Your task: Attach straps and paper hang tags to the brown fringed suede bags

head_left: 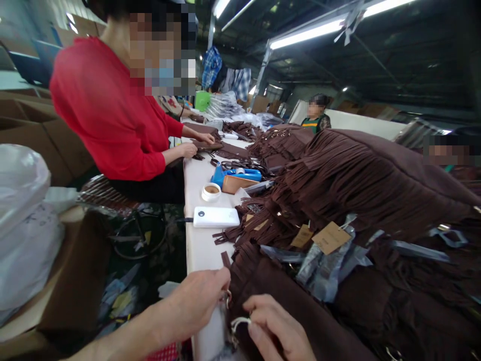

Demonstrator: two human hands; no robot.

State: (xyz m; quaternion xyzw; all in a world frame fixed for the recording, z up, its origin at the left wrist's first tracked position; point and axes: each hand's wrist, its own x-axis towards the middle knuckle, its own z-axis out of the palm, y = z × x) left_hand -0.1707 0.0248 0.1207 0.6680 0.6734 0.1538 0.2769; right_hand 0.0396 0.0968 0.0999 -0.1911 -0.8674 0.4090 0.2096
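Note:
A dark brown fringed bag (278, 296) lies at the near edge of the white table (203, 255). My left hand (203, 296) is closed in a pinch at the bag's left edge, on a small metal ring (227, 299). To its right, my right hand (276, 326) has its thumb and forefinger pinched around a white string (239, 322), over the bag. Tan paper tags (330, 237) and clear plastic lie on the brown fringed pile beyond.
Beyond my hands are a white device (217, 217), a tape roll (211, 192) and a blue dispenser (240, 174). A person in red (108, 110) works at the table's left side. Fringed bags (338, 170) are heaped right; a cardboard box (75, 271) stands left.

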